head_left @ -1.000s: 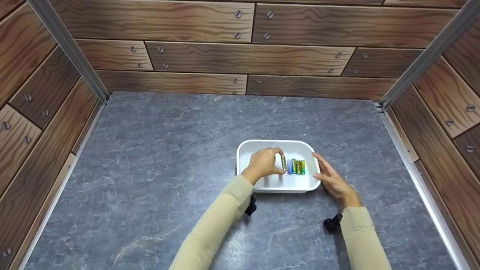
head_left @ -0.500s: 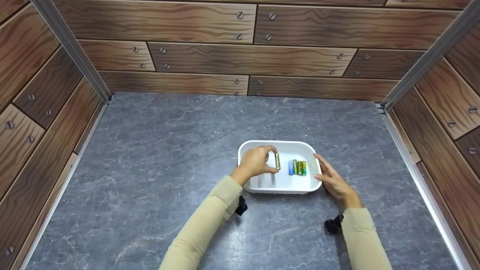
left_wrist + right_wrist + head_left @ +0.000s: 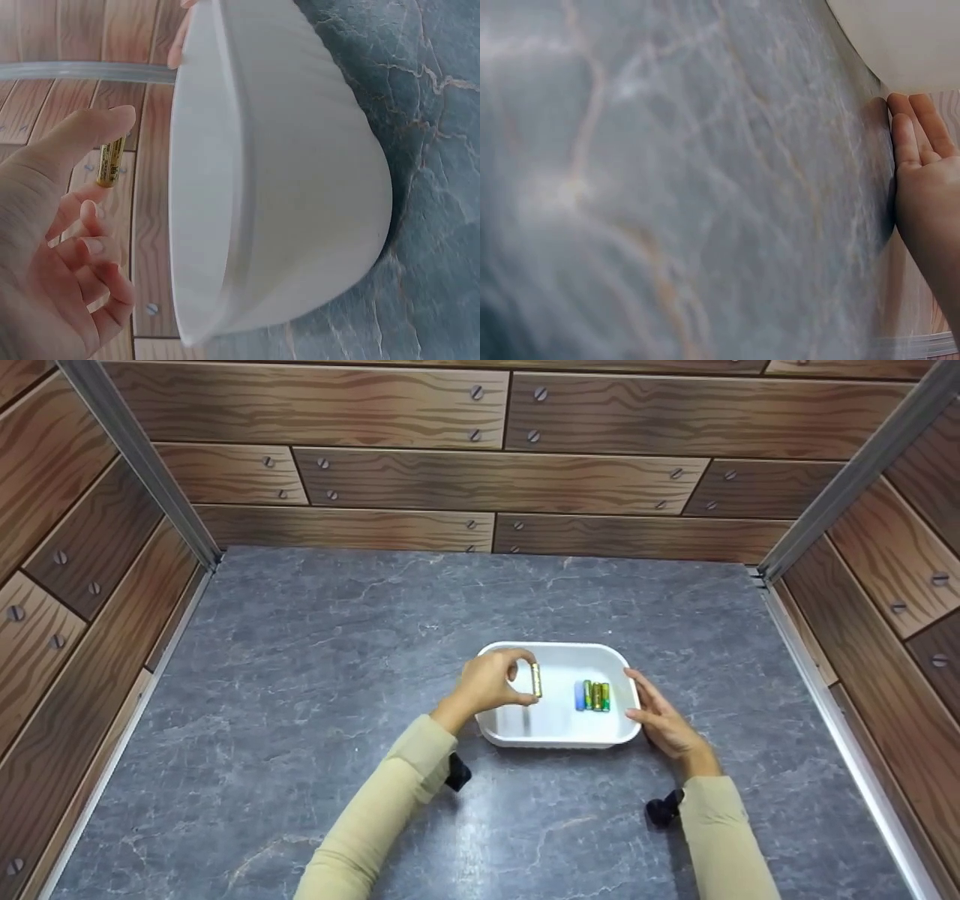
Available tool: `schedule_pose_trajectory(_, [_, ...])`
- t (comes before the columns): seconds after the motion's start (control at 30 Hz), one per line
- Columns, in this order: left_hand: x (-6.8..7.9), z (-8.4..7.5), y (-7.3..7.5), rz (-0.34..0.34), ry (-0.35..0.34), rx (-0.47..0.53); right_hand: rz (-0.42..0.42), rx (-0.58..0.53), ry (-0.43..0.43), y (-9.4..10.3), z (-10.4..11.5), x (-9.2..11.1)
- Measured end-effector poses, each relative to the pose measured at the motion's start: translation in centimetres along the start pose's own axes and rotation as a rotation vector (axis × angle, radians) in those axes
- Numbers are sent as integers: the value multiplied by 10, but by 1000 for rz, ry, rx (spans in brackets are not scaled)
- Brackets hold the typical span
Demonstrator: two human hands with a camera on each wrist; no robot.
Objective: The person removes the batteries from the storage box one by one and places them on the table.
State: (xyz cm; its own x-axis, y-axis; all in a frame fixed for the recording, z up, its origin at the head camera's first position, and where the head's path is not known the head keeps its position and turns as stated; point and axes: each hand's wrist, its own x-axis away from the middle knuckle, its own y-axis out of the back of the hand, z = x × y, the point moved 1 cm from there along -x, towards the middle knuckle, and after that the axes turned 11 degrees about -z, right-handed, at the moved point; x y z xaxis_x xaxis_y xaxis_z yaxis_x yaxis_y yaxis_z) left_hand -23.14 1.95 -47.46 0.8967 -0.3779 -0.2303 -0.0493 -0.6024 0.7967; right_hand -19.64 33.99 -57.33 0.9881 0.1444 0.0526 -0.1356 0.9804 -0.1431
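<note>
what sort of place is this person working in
Probably a small work booth or test cell: wood-plank-patterned wall panels with screw heads that look printed, grey metal corner posts, and a marble-look grey surface beneath the white tub.

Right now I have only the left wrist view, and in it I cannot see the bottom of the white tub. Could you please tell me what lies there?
Observer: In the head view, four small cylinders lie side by side on the bottom of the white tub.
Operator: Thank you. Are they all of the same colour?
Observer: No. The leftmost cylinder, as the head view shows it, is blue.
Operator: I see very little of the right hand. Where is its thumb?
Observer: In the head view, the thumb reaches over the edge at the tub's right end.
</note>
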Motion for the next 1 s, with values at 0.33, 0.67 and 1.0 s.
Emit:
schedule_pose_trajectory(0.33, [13, 21, 18, -37, 38, 51, -24, 15, -22, -2, 0, 1])
schedule_pose_trajectory(0.67, [23, 37, 27, -23, 76, 99, -16, 7, -22, -2, 1, 1])
schedule_pose_trajectory(1.0, [33, 59, 36, -14, 106, 163, -11, -3, -16, -2, 0, 1])
